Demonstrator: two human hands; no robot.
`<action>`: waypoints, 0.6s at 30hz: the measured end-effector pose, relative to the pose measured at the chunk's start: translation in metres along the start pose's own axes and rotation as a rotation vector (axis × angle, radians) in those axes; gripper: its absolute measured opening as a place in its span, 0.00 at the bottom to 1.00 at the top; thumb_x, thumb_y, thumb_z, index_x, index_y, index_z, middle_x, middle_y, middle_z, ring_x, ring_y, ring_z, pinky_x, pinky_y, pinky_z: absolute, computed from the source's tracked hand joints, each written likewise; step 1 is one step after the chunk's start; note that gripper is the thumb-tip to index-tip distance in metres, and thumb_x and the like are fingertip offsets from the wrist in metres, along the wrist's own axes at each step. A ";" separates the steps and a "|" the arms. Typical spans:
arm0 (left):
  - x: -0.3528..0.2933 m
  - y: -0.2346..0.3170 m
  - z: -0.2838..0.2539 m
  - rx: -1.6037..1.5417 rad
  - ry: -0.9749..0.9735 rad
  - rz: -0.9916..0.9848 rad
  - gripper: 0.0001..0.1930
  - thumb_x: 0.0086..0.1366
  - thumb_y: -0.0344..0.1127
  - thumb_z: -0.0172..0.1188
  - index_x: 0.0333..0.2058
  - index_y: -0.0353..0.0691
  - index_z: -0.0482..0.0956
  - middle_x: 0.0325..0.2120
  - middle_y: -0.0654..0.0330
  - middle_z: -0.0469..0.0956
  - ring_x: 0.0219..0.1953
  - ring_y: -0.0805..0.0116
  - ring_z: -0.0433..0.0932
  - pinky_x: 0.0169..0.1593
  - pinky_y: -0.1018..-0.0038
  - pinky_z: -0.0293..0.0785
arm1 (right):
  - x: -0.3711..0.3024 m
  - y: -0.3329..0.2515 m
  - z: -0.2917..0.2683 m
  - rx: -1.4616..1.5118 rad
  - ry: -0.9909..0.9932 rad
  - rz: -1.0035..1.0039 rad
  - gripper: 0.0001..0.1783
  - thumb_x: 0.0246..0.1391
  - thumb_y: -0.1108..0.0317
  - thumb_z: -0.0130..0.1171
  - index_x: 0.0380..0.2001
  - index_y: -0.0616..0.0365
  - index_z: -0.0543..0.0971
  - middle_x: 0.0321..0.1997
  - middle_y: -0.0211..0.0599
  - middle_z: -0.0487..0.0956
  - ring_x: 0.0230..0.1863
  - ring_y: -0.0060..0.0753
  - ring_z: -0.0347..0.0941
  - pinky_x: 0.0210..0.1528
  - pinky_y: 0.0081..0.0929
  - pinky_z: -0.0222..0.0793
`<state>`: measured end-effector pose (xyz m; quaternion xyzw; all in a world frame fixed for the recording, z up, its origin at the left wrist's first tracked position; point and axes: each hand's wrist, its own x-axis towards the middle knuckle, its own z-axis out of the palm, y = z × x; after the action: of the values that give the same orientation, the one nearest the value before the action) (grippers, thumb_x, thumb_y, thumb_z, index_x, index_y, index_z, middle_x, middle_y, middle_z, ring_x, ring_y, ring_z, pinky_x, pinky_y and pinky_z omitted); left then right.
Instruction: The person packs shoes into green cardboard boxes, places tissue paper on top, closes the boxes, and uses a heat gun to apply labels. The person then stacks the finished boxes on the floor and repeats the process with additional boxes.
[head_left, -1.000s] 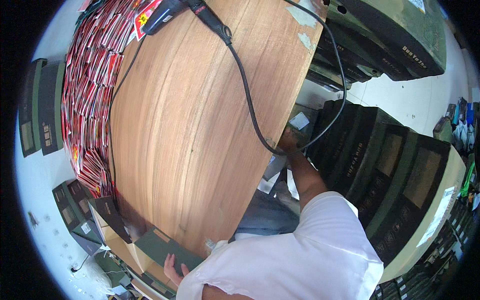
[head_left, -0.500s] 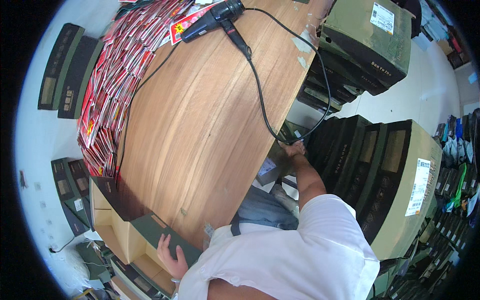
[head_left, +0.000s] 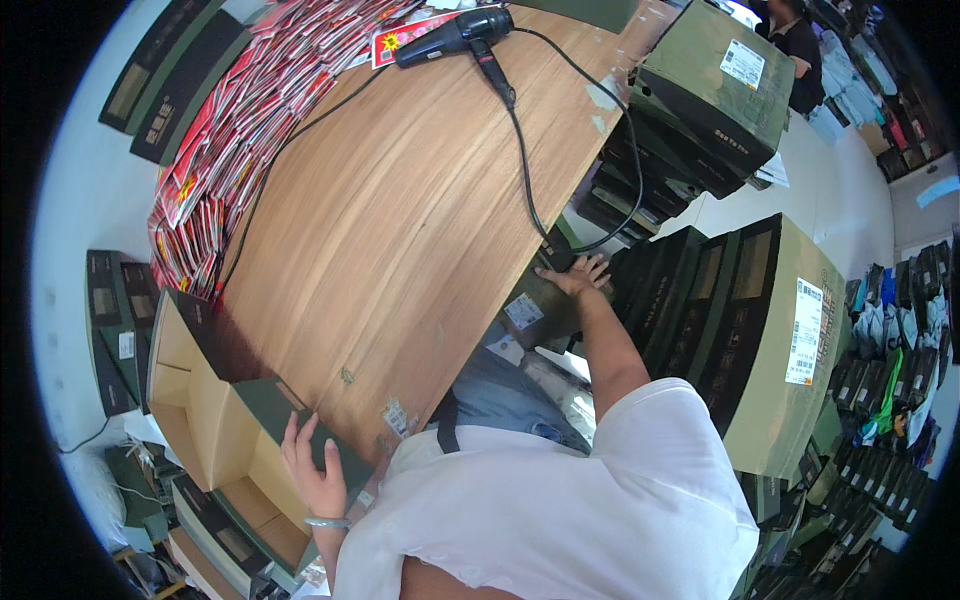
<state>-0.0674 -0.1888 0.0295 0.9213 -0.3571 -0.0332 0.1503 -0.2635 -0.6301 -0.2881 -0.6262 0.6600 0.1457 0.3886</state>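
My left hand [head_left: 315, 470] lies with fingers stretched on the dark green flap of an open cardboard box [head_left: 220, 420] at the table's lower left corner. A pale bracelet circles that wrist. Beyond the table's right edge, my right hand [head_left: 578, 277] has its fingers spread beside a small dark box [head_left: 558, 250]; whether it presses on that box I cannot tell. Below this hand stands a green carton with a white label [head_left: 523, 311]. Across the far part of the wooden table [head_left: 400, 230] lies a black hair dryer [head_left: 460, 38], its cord looping toward my right hand.
Many red packets [head_left: 245, 110] are heaped along the table's left side. Dark shoe-type boxes [head_left: 680, 290] are stacked at my right, with a labelled large carton [head_left: 790, 340] beside them. Another carton [head_left: 715, 85] stands farther off. A person [head_left: 795, 50] is at the far right.
My right hand's fingers have spread apart, where they were closer together before. The whole view has shifted, and more of a person shows at the top right. My left hand stays on the flap.
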 end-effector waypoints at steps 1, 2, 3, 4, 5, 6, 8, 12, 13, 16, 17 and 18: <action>-0.001 0.001 0.000 -0.013 0.008 -0.010 0.19 0.64 0.36 0.55 0.54 0.43 0.74 0.61 0.49 0.65 0.62 0.48 0.62 0.65 0.58 0.54 | -0.002 0.001 -0.002 -0.019 -0.039 -0.010 0.80 0.23 0.21 0.66 0.71 0.60 0.41 0.76 0.55 0.30 0.76 0.59 0.18 0.72 0.57 0.16; -0.003 0.002 0.001 -0.027 0.017 -0.020 0.19 0.64 0.36 0.56 0.54 0.43 0.74 0.61 0.49 0.65 0.62 0.48 0.62 0.65 0.57 0.54 | -0.005 0.002 -0.002 -0.001 -0.062 -0.021 0.80 0.23 0.22 0.66 0.71 0.60 0.41 0.76 0.55 0.31 0.76 0.59 0.20 0.73 0.56 0.17; -0.007 0.000 0.001 -0.041 0.024 -0.031 0.20 0.63 0.36 0.57 0.54 0.43 0.74 0.61 0.49 0.65 0.62 0.47 0.62 0.65 0.56 0.55 | -0.009 0.005 -0.001 0.015 -0.085 -0.030 0.81 0.22 0.22 0.67 0.71 0.59 0.41 0.76 0.54 0.33 0.76 0.59 0.22 0.73 0.56 0.19; -0.005 0.001 0.000 -0.042 0.024 -0.021 0.20 0.63 0.36 0.57 0.54 0.44 0.75 0.62 0.49 0.64 0.62 0.47 0.61 0.65 0.56 0.55 | -0.009 0.012 0.000 0.036 -0.120 -0.031 0.81 0.22 0.22 0.67 0.71 0.59 0.40 0.76 0.54 0.35 0.76 0.59 0.24 0.73 0.56 0.20; -0.003 0.002 0.000 -0.043 0.023 -0.012 0.19 0.63 0.36 0.57 0.54 0.44 0.75 0.62 0.49 0.64 0.62 0.47 0.61 0.65 0.56 0.55 | 0.007 0.026 0.014 0.053 -0.125 -0.007 0.80 0.21 0.24 0.69 0.69 0.60 0.44 0.76 0.54 0.39 0.76 0.57 0.28 0.73 0.54 0.26; -0.003 0.000 -0.001 -0.058 0.030 0.003 0.19 0.63 0.36 0.57 0.53 0.44 0.75 0.62 0.49 0.63 0.63 0.47 0.61 0.65 0.56 0.55 | 0.026 0.040 0.029 0.069 -0.114 0.014 0.78 0.20 0.26 0.71 0.68 0.62 0.47 0.75 0.53 0.43 0.76 0.55 0.33 0.73 0.51 0.31; -0.006 0.001 0.001 -0.061 0.032 -0.027 0.19 0.63 0.36 0.57 0.53 0.44 0.75 0.63 0.49 0.63 0.63 0.47 0.61 0.65 0.56 0.55 | 0.012 0.036 0.026 0.083 -0.049 -0.015 0.74 0.20 0.28 0.73 0.65 0.63 0.54 0.71 0.53 0.54 0.73 0.50 0.47 0.72 0.42 0.47; -0.007 0.003 0.002 -0.081 0.048 -0.052 0.19 0.62 0.36 0.58 0.53 0.44 0.75 0.63 0.48 0.63 0.63 0.47 0.60 0.66 0.56 0.54 | 0.017 0.029 0.029 0.082 -0.059 -0.037 0.74 0.22 0.23 0.67 0.67 0.61 0.52 0.72 0.50 0.52 0.74 0.50 0.44 0.72 0.48 0.43; -0.007 0.004 0.002 -0.081 0.041 -0.060 0.19 0.62 0.35 0.58 0.52 0.43 0.76 0.63 0.48 0.63 0.63 0.47 0.60 0.66 0.56 0.54 | 0.031 0.034 0.032 0.105 -0.119 -0.057 0.76 0.24 0.18 0.62 0.69 0.58 0.49 0.74 0.49 0.47 0.76 0.51 0.38 0.72 0.53 0.37; -0.001 0.005 0.000 -0.074 0.030 -0.059 0.19 0.61 0.35 0.58 0.51 0.42 0.76 0.63 0.47 0.63 0.63 0.47 0.61 0.65 0.56 0.55 | 0.068 0.050 0.035 0.349 -0.126 -0.028 0.72 0.32 0.14 0.48 0.72 0.53 0.46 0.75 0.49 0.45 0.75 0.53 0.39 0.73 0.53 0.37; -0.002 0.005 -0.002 -0.073 0.030 -0.058 0.18 0.61 0.35 0.58 0.51 0.41 0.76 0.63 0.47 0.63 0.63 0.46 0.61 0.65 0.56 0.55 | 0.067 0.047 0.035 0.398 -0.047 0.068 0.68 0.37 0.13 0.41 0.73 0.49 0.45 0.76 0.49 0.45 0.75 0.54 0.40 0.72 0.53 0.38; -0.001 0.006 -0.003 -0.075 0.024 -0.051 0.18 0.60 0.34 0.58 0.50 0.41 0.77 0.62 0.47 0.63 0.63 0.46 0.61 0.65 0.56 0.55 | 0.072 0.043 0.036 0.357 -0.011 0.127 0.65 0.41 0.14 0.36 0.73 0.47 0.44 0.75 0.48 0.46 0.74 0.54 0.42 0.72 0.53 0.40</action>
<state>-0.0717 -0.1915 0.0339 0.9241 -0.3304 -0.0394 0.1879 -0.2862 -0.6493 -0.3746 -0.5034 0.7114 0.0540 0.4874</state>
